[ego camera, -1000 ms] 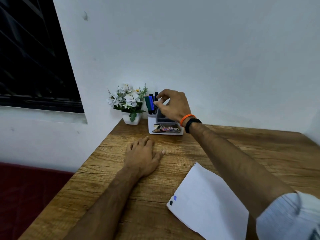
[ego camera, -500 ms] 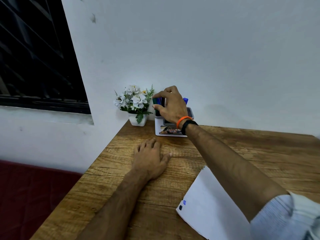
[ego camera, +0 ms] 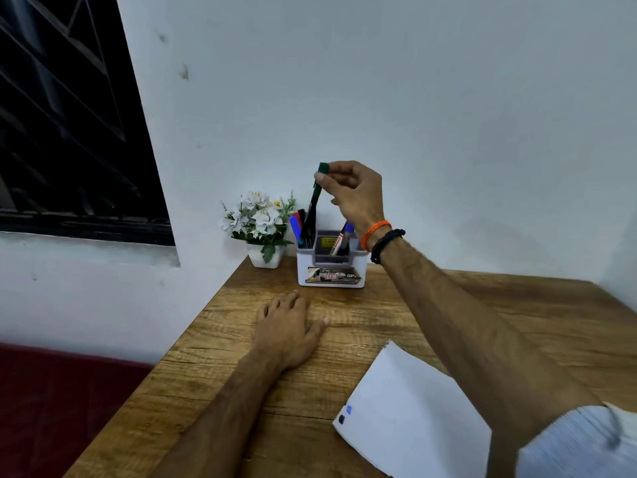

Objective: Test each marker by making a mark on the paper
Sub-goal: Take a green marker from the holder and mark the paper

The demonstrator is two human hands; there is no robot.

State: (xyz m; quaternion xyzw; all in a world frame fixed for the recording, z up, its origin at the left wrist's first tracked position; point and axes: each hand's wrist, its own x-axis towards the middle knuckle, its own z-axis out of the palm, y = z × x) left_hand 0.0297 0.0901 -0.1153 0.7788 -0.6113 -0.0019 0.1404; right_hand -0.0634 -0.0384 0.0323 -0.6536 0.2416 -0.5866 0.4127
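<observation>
The right hand (ego camera: 355,194) pinches the green cap end of a dark marker (ego camera: 312,210) between thumb and fingertips, a narrow grip, the marker hanging with its lower end among the other markers in the white holder (ego camera: 331,270) at the back of the desk (ego camera: 396,315). The left hand (ego camera: 286,329) lies flat on the desk, fingers relaxed. The paper (ego camera: 410,412), with two small marks at its corner, lies nearer, under the right forearm.
</observation>
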